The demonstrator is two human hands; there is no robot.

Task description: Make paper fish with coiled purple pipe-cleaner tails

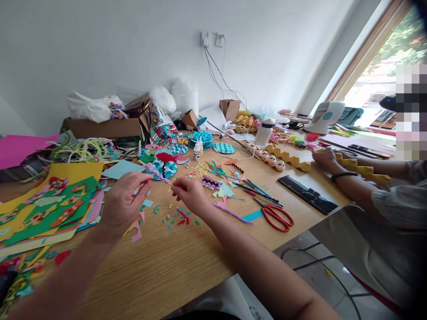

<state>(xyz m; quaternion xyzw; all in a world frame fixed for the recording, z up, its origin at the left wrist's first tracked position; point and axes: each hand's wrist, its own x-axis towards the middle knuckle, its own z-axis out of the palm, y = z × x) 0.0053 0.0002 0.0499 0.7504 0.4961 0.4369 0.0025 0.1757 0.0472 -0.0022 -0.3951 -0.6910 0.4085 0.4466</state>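
Note:
Between my two hands runs a thin stick with a purple fuzzy strip (pixel 156 172) wound around it. My left hand (pixel 128 195) is closed, thumb and fingers pinching near the strip's left part. The fingers of my right hand (pixel 187 191) pinch the stick's lower right end. Just behind the strip lies a blue disc (pixel 170 169) with red and dark pieces on it. Purple and brown fuzzy strips (pixel 211 182) rest to the right of my right hand, and a loose purple strip (pixel 233 214) lies beyond my right wrist. Small paper scraps (pixel 182 216) are scattered below my hands.
Red-handled scissors (pixel 277 218) and a black phone (pixel 308 194) lie at the right. Glue bottles (pixel 196 150) stand behind my hands. Coloured paper sheets (pixel 83 171) cover the left side. Another person's hands (pixel 325 160) hold a yellow egg-carton strip (pixel 358 168) at the far right.

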